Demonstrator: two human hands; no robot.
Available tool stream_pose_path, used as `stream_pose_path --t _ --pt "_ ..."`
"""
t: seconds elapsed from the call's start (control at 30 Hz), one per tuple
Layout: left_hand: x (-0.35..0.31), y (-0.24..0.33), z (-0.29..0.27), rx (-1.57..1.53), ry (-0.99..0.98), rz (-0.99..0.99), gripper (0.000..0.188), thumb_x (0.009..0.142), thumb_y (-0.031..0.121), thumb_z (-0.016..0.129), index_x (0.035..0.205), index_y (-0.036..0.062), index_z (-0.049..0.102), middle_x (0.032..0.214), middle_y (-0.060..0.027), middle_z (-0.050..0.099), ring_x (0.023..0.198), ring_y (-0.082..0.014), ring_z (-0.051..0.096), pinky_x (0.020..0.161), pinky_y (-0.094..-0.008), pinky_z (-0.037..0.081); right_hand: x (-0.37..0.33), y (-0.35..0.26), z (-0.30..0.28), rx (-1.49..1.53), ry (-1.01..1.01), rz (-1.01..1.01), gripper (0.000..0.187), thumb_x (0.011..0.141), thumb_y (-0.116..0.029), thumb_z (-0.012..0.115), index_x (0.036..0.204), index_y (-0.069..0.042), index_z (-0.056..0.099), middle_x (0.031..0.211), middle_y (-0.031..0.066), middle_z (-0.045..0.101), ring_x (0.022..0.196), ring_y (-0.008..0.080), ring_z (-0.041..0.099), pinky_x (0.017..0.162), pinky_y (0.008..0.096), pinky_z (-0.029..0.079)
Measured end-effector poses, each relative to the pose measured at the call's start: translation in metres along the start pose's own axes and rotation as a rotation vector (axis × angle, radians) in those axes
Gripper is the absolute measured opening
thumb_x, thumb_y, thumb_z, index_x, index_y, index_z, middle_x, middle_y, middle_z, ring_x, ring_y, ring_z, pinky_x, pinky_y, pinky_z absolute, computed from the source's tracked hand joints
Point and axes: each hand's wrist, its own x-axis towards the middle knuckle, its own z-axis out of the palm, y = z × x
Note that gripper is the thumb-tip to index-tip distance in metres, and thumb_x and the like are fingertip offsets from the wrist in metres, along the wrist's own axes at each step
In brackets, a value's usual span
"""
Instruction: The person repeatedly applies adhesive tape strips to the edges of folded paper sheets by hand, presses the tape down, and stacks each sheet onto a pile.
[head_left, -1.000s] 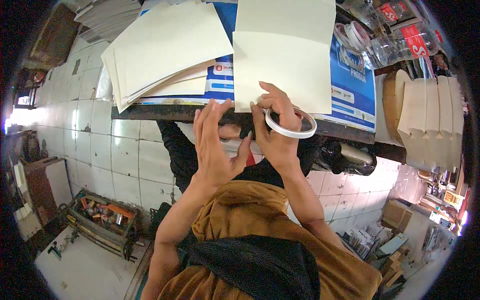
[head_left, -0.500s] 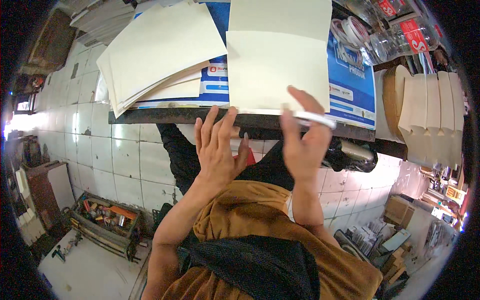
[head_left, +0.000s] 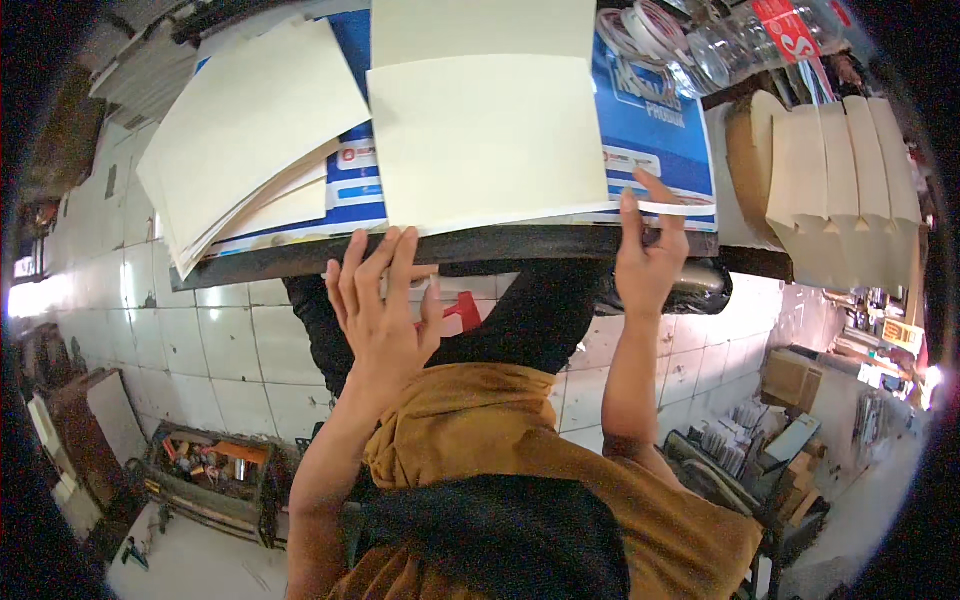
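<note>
A cream sheet (head_left: 490, 140) lies at the front of the table, over a blue printed sheet (head_left: 690, 150). Along its near edge runs a narrow white strip (head_left: 520, 216), which looks like tape. My left hand (head_left: 378, 315) has its fingers stretched out, fingertips on the sheet's near left corner by the strip's left end. Past the sheet's right corner, my right hand (head_left: 650, 262) pinches the white strip, whose end sticks out to the right of the fingers. To the left, a fanned pile of cream sheets (head_left: 255, 130) overhangs the table edge.
Rolls of tape (head_left: 650, 35) and a clear plastic bottle with a red label (head_left: 765, 45) stand at the far right. Folded cream paper pieces (head_left: 840, 190) are stacked at the right. A dark table edge (head_left: 500, 240) fronts my lap. A toolbox (head_left: 210, 475) sits lower left.
My right hand has moved right along the sheet's near edge, drawing the white strip along it. The left hand stays at the left corner. The whole view has shifted slightly.
</note>
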Motion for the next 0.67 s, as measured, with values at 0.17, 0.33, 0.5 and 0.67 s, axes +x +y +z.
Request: stream_pose_path --t 0.17,0.33,0.5,0.67 --pt "-0.002 -0.002 0.000 0.011 -0.017 -0.007 0.059 0.094 0.027 0.066 0.150 0.0113 0.052 0.149 -0.0105 0.050 0.146 -0.0363 0.037 0.121 -0.0588 0.021 0.000 0.003 0.002 -0.143 -0.027 -0.089 0.027 0.094 -0.015 0.071 0.121 -0.015 0.073 0.120 0.0061 0.072 0.117 0.0289 0.063 0.104 0.0437 0.040" --pt "-0.003 0.000 0.000 0.028 -0.047 -0.030 0.060 0.094 0.027 0.067 0.150 0.0115 0.051 0.150 -0.0113 0.048 0.147 -0.0368 0.035 0.122 -0.0604 0.019 -0.002 0.009 0.004 -0.150 -0.054 -0.093 0.030 0.091 -0.012 0.073 0.121 -0.017 0.073 0.120 0.0052 0.071 0.118 0.0276 0.062 0.104 0.0437 0.039" --pt "-0.002 0.001 -0.001 0.016 -0.054 -0.026 0.059 0.095 0.026 0.067 0.150 0.0113 0.052 0.151 -0.0116 0.048 0.148 -0.0371 0.033 0.122 -0.0598 0.018 -0.003 0.010 0.006 -0.233 -0.042 -0.118 0.030 0.089 -0.011 0.073 0.118 -0.019 0.073 0.121 0.0043 0.070 0.118 0.0283 0.060 0.103 0.0464 0.038" --pt "0.016 0.007 -0.023 0.079 -0.086 -0.057 0.060 0.095 0.028 0.068 0.151 0.0167 0.052 0.157 -0.0119 0.039 0.152 -0.0394 0.023 0.123 -0.0592 0.016 -0.005 0.010 0.002 -0.256 -0.057 -0.134 0.030 0.087 -0.012 0.075 0.116 -0.020 0.073 0.123 0.0035 0.069 0.119 0.0298 0.058 0.103 0.0486 0.038"
